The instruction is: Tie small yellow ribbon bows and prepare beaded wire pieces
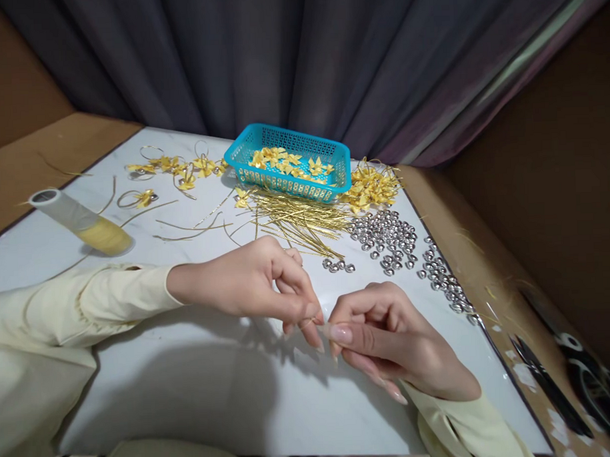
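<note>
My left hand (259, 283) and my right hand (393, 339) meet fingertip to fingertip over the white board (190, 386), just in front of me. Both pinch one thin gold strip (324, 326) between thumb and forefinger; the strip is small and mostly hidden by the fingers. Behind the hands lies a bundle of gold strips (299, 219). Silver beads (385, 234) are scattered to the right of it. A blue basket (289, 164) at the back holds several yellow bows (282, 160).
A spool of gold thread (82, 221) lies on its side at the left. Finished yellow bows with loops (177, 171) lie at the back left, and a pile of bows (371, 186) lies right of the basket. Black scissors (545, 380) rest on the brown table at the right.
</note>
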Tool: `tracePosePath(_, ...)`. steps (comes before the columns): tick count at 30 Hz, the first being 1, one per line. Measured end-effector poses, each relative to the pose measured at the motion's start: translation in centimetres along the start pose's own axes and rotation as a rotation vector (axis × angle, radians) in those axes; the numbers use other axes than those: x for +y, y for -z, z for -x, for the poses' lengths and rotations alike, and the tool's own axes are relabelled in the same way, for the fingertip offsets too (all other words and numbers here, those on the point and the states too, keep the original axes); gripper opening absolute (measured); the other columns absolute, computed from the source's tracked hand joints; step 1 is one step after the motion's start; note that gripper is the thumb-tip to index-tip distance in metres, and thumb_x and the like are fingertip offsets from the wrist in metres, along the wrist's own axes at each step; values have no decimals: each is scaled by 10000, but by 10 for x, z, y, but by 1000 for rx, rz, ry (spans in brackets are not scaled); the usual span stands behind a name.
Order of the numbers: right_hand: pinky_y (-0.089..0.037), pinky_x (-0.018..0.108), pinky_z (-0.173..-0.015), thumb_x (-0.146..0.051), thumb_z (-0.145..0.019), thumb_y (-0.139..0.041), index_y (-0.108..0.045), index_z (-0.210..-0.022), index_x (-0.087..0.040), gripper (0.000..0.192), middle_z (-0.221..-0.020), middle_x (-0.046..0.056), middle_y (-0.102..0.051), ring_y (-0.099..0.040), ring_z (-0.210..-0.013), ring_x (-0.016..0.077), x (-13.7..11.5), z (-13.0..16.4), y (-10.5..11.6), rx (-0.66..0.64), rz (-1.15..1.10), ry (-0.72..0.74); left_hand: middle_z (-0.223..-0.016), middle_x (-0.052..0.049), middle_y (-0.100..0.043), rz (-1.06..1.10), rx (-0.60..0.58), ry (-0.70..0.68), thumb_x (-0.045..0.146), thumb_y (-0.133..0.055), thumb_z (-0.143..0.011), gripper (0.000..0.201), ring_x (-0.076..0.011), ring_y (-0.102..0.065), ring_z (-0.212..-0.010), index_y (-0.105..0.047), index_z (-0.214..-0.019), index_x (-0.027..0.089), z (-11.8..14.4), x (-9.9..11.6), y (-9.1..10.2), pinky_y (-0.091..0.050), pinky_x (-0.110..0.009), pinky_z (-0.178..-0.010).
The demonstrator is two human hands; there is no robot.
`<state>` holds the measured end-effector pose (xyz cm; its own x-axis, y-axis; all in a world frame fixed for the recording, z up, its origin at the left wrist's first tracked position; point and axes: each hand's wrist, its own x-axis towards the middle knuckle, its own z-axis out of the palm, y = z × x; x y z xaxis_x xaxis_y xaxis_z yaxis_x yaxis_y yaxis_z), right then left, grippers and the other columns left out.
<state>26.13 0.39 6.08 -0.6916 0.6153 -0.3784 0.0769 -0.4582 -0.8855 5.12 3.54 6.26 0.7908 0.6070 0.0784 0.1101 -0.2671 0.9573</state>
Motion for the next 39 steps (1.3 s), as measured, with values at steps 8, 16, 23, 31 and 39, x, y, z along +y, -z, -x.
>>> tracePosePath(8, -232, 120, -253, -312, -815, -653, -634, -675, -105, 251, -411, -52, -494, -358, -268, 19, 0, 0, 1, -16, -30, 17, -719, -51, -756, 34, 36, 35, 106, -575, -797, 183, -81, -601, -471, -747, -741, 126, 0, -3, 0, -489, -225, -590)
tracePosePath(16, -239, 145, -270, -398, -802, -658, -628, -675, -110, 316, -401, -52, -469, -335, -269, 25, -3, 4, -1, 63, 77, 35, -737, -71, -757, 114, 28, 66, 151, -593, -825, 183, -85, -592, -494, -753, -741, 121, 0, -1, 0, -498, -225, -592)
tracePosePath(23, -272, 194, -329, -392, -840, -617, -615, -646, -145, 314, -446, -22, -501, -391, -335, 54, -4, 13, -8, 486, 383, 381, -809, -84, -760, 477, -33, 239, 191, -563, -875, 190, -94, -619, -569, -730, -835, 110, -2, 0, 1, -501, -213, -624)
tracePosePath(31, -501, 258, -499, -176, -939, -460, -453, -1156, -224, 222, -691, -9, -604, -615, -534, 132, 15, -2, -4, 556, 608, 651, -650, 24, -641, 643, 36, 433, 229, -634, -842, 128, -58, -491, -583, -685, -906, 130, -8, 0, -3, -347, -156, -543)
tracePosePath(39, -512, 250, -467, -291, -946, -443, -531, -982, -175, 150, -715, -18, -546, -563, -493, 100, 8, -10, -2, 377, 260, 383, -564, 87, -458, 526, 181, 426, 283, -571, -874, 224, -60, -341, -493, -501, -1040, 149, -7, 0, -8, -243, -171, -470)
